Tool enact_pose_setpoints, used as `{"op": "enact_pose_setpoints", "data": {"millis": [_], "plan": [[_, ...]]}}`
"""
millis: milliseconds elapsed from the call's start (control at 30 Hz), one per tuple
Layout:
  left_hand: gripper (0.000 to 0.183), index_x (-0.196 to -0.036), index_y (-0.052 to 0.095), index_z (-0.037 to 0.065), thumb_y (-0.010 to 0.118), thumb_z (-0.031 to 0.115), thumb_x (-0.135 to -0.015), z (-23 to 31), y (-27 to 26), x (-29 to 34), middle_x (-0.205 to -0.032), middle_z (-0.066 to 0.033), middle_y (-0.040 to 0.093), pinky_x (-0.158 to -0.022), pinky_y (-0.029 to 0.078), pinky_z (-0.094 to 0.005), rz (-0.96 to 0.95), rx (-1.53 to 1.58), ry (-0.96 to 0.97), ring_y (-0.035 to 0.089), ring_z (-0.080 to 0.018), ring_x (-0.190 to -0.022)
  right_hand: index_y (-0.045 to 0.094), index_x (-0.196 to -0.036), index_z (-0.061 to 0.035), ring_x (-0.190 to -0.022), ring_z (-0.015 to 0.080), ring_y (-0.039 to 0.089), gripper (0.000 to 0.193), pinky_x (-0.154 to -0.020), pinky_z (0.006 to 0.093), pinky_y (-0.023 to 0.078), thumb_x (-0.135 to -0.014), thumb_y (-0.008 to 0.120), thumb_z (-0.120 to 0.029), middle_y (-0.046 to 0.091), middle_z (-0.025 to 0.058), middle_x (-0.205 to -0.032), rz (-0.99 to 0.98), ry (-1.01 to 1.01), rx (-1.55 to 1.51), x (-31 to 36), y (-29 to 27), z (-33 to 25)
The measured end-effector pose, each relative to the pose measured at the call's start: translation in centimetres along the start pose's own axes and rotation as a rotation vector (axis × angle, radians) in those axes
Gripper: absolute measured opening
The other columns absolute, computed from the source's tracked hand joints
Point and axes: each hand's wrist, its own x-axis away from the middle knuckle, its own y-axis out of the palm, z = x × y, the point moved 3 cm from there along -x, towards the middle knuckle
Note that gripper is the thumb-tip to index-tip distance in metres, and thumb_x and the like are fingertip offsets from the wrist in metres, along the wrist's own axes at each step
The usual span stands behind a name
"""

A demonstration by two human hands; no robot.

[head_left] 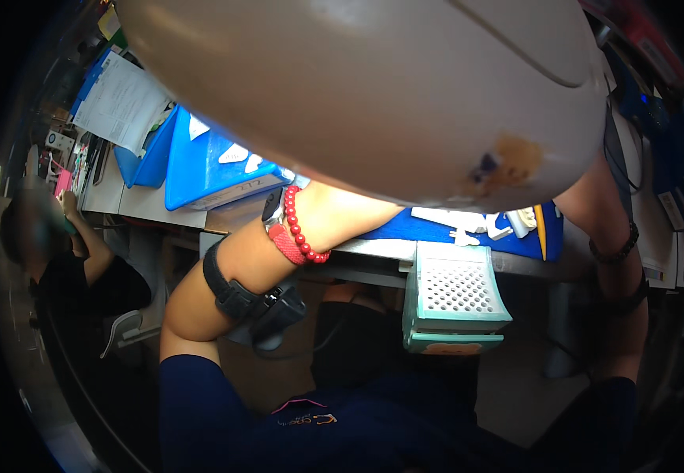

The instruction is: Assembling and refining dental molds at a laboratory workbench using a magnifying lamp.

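The beige housing [373, 87] looks like smooth, glossy plastic, the blue mat [397, 230] matt cloth, the red beads [292, 211] polished.

Looks like a dental lab here: white models [522, 222] lie just beyond the perforated box [459, 296], blue bins [214, 188] left of it.

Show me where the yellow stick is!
In the head view, the yellow stick is right of centre, on the blue mat, just right of the small pale pieces.

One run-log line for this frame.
left hand: hidden | right hand: hidden | both behind: beige lamp head | on blue mat: white pieces, yellow stick | table edge: perforated box
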Motion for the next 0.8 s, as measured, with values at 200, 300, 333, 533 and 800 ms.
{"op": "enact_pose_setpoints", "data": {"millis": [200, 300, 333, 533, 800], "plan": [[0.024, -0.104, 0.065, 0.000, 0.063, 0.018, -0.090, -1.9, 0.3, 0.5, -0.099, -0.0135, 0.067, -0.074, 0.052, -0.0337, -0.122, -0.145, -0.141, 0.064, -0.0243, -0.085, 0.061, -0.091, 0.0034, -0.075, 0.0265, 0.057, 0.015, -0.069, 0.0340, 0.046, -0.079, 0.058, -0.005, 0.060, 0.0145, -0.078, -0.126, -0.096, -0.058, 0.1, -0.1, 0.2], [0.024, -0.106, 0.065, 0.000, 0.065, 0.016, -0.089, -1.7, -0.2, 0.6, -0.101, -0.0141, 0.067, -0.076, 0.053, -0.0323, -0.034, -0.114, -0.074, 0.065, -0.0249, -0.086, 0.065, -0.095, -0.0001, -0.082, 0.0255, 0.058, 0.017, -0.079, 0.0366, 0.043, -0.081, 0.063, -0.008, 0.063, 0.0116, -0.082, -0.212, -0.158, 0.032, 0.0, 0.2, -0.1], [0.024, -0.107, 0.065, 0.000, 0.065, 0.016, -0.088, -1.6, -0.3, 0.5, -0.102, -0.0141, 0.067, -0.076, 0.053, -0.0322, -0.030, -0.104, -0.071, 0.065, -0.0248, -0.087, 0.065, -0.095, -0.0001, -0.082, 0.0255, 0.058, 0.017, -0.079, 0.0366, 0.043, -0.081, 0.063, -0.008, 0.063, 0.0116, -0.082, -0.208, -0.163, 0.029, 0.1, 0.3, 0.0], [0.025, -0.108, 0.065, 0.000, 0.066, 0.014, -0.088, -0.9, -0.5, 0.3, -0.103, -0.0142, 0.067, -0.077, 0.053, -0.0316, -0.012, -0.028, -0.027, 0.065, -0.0246, -0.089, 0.068, -0.091, -0.0024, -0.085, 0.0251, 0.060, 0.014, -0.080, 0.0362, 0.043, -0.082, 0.067, -0.014, 0.065, 0.0104, -0.084, -0.113, -0.165, 0.016, 0.1, 0.7, 0.3], [0.027, -0.111, 0.065, -0.001, 0.068, 0.012, -0.087, -0.3, -0.9, 0.9, -0.106, -0.0143, 0.067, -0.079, 0.053, -0.0309, 0.017, 0.110, -0.008, 0.066, -0.0242, -0.092, 0.065, -0.093, -0.0008, -0.076, 0.0282, 0.066, 0.014, -0.067, 0.0328, 0.051, -0.081, 0.067, -0.007, 0.067, 0.0139, -0.084, 0.073, -0.183, 0.037, 0.4, -0.7, -0.7]]}}
